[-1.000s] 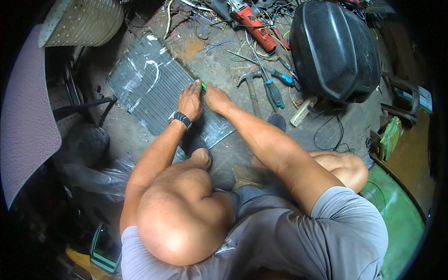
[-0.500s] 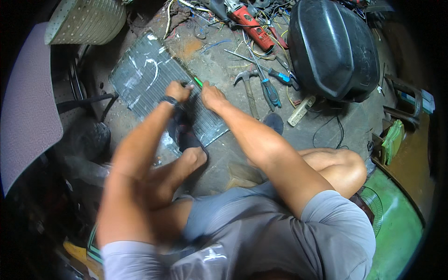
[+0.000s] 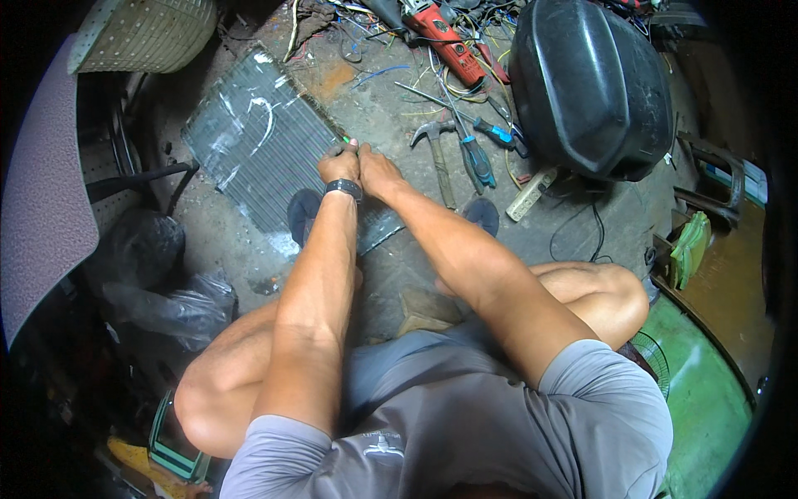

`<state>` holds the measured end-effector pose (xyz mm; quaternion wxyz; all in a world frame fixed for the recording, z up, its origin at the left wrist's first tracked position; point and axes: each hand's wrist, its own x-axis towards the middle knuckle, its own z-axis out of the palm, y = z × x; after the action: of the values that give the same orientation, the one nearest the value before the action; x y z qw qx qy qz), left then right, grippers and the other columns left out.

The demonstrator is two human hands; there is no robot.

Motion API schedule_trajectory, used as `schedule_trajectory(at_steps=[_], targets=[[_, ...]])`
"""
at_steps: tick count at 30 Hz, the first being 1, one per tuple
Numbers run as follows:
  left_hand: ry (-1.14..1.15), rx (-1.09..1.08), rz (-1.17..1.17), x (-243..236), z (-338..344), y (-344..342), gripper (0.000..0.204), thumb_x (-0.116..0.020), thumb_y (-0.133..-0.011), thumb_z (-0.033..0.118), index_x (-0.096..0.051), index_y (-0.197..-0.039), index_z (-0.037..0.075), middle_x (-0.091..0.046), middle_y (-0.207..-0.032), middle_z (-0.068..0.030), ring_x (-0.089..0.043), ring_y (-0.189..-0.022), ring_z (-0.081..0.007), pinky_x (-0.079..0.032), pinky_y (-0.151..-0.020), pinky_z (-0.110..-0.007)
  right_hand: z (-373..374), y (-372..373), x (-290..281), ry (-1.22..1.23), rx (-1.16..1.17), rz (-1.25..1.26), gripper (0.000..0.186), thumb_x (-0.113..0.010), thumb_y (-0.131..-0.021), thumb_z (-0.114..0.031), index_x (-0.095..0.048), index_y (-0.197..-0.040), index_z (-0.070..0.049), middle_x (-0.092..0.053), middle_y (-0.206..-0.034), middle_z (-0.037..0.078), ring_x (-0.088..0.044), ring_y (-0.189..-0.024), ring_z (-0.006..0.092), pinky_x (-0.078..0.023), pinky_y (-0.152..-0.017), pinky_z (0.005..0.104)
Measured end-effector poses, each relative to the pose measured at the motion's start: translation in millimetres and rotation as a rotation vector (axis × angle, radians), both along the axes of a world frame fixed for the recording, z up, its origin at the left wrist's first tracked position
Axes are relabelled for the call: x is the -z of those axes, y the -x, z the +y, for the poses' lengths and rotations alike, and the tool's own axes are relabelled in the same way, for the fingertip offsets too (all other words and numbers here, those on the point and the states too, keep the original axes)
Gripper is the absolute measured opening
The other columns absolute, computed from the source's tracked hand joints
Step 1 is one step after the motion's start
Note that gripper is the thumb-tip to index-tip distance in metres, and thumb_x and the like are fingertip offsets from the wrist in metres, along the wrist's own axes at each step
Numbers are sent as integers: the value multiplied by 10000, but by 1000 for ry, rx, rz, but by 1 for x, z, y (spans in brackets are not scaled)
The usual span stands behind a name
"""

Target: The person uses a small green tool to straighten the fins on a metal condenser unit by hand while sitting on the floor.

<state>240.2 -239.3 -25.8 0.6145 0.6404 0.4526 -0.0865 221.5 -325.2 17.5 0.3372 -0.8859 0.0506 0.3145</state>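
A flat grey finned radiator (image 3: 241,133) with white smears lies slanted on the floor. At its right edge my two fists meet, side by side and touching. My right hand (image 3: 379,173) is closed around a thin bright green object (image 3: 346,140); only a bit of it shows, so its kind is unclear. My left hand (image 3: 339,164), with a dark wristwatch (image 3: 344,189), is closed against the right one, and what its fingers hold is hidden. A dark shoe (image 3: 304,212) on my left foot rests at the radiator's lower part.
Right of my hands lie a hammer (image 3: 438,162), blue-handled screwdrivers (image 3: 477,160), a red angle grinder (image 3: 447,46) and a pale power strip (image 3: 532,195). A big black case (image 3: 590,91) stands beyond them. Loose wires, a woven basket (image 3: 150,37) and plastic bags (image 3: 179,308) surround the radiator.
My left hand has moved right, off the radiator's middle, and now meets my right hand. My left knee has swung outward to the left. Less of the green object shows.
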Motion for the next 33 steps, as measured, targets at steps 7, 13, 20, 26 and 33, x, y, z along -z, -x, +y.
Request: schedule_trajectory(at_steps=[7,13,20,26,33], targets=[[-44,73,18,-3,-1,13,232,-829,-811,132,-725,-943,-28,-717,-898,-103,-624,-756,-169,-523,-689,-315,-1,9,-4,54,-20,82,315,-528,-915,-86,-446,-1183,58,-652,-1081,336,-651,-1041,458,-525,-887,515],[-122,91,33,-12,-12,23,234,-834,-793,161,-751,-929,-11,-731,-871,-127,-654,-775,-191,-524,-739,-319,-10,20,-5,60,-32,56,344,-558,-891,-66,-443,-1189,60,-649,-1082,341,-646,-1041,469,-526,-885,520],[-81,63,57,-7,-18,36,244,-821,-805,172,-748,-950,-10,-737,-904,-136,-660,-781,-196,-526,-753,-329,-16,31,-7,54,-13,63,331,-540,-907,-100,-450,-1182,62,-645,-1073,350,-643,-1035,482,-521,-886,530],[-14,62,-17,7,-12,47,284,-814,-810,182,-736,-985,-28,-738,-926,-153,-677,-820,-215,-529,-781,-326,-14,40,-13,55,-13,65,327,-529,-910,-103,-448,-1187,50,-647,-1061,352,-642,-1027,489,-516,-887,540],[-94,153,47,5,-27,61,228,-810,-824,135,-732,-966,-25,-724,-915,-111,-643,-778,-181,-530,-726,-318,-27,58,-11,45,3,97,341,-528,-909,-95,-432,-1203,49,-645,-1064,354,-640,-1028,490,-511,-889,543]])
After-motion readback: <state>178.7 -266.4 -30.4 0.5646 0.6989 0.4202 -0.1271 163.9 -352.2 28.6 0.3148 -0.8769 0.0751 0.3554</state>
